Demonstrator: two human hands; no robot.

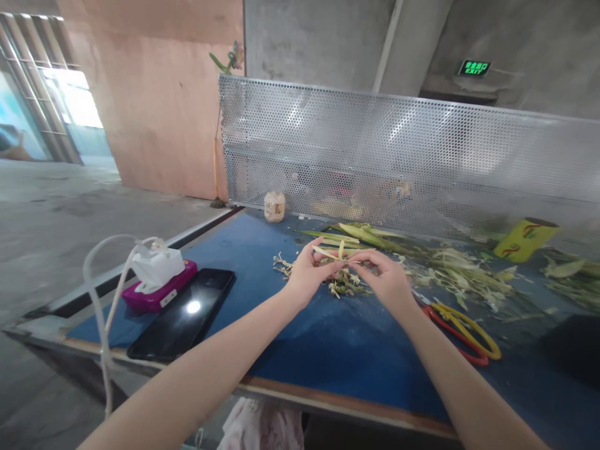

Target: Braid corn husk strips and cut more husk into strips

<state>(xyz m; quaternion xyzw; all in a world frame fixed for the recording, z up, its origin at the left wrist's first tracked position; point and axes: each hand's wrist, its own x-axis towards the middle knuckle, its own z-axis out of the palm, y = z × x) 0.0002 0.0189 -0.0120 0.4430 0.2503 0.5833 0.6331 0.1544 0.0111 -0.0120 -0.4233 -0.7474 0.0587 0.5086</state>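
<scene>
Above the blue tabletop [290,344], my left hand [304,275] is closed in a pinch on a pale yellow-green leaf strip [328,253]. My right hand [385,280] pinches too, its fingertips meeting the left ones around the strip's thin end. Part of the strip is hidden by the fingers. Just below and behind the hands lies a clump of dried plant bits [344,285]. Scissors with one red and one yellow handle [469,331] rest by my right forearm. Long green leaves [370,236] are spread beyond the hands.
At the left are a black phone [187,319] and a purple power block [154,294] with a white plug and cables. A perforated metal screen [328,144] closes off the back. A small jar [274,207], loose withered stalks [459,269] and a yellow can [525,240] stand or lie before it.
</scene>
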